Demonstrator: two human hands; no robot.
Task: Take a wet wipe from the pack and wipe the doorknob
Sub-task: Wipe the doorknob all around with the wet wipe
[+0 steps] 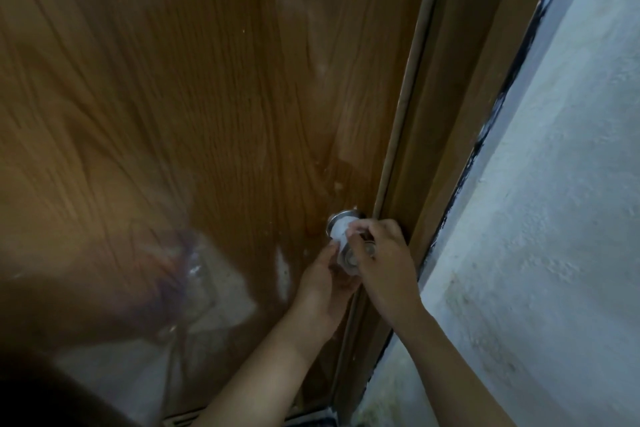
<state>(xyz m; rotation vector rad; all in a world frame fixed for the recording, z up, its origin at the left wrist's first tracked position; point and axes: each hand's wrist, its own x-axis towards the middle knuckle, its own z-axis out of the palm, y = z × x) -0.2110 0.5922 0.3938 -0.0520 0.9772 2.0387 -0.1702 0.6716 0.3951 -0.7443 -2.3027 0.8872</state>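
Note:
A round metal doorknob (349, 257) sticks out of a brown wooden door near its right edge. A white wet wipe (340, 231) is wrapped around the knob's neck, between the knob and its metal base plate. My right hand (384, 263) reaches from the right, with its fingertips pinching the wipe on top of the knob. My left hand (323, 282) comes from below and left, and its fingers hold the wipe's lower end against the knob. The wipe pack is not in view.
The glossy wooden door (207, 97) fills the left and centre of the view. Its brown frame (446, 114) runs along the right of the knob. A rough pale wall (561, 218) stands further right. A vent grille (187, 421) shows at the door's bottom.

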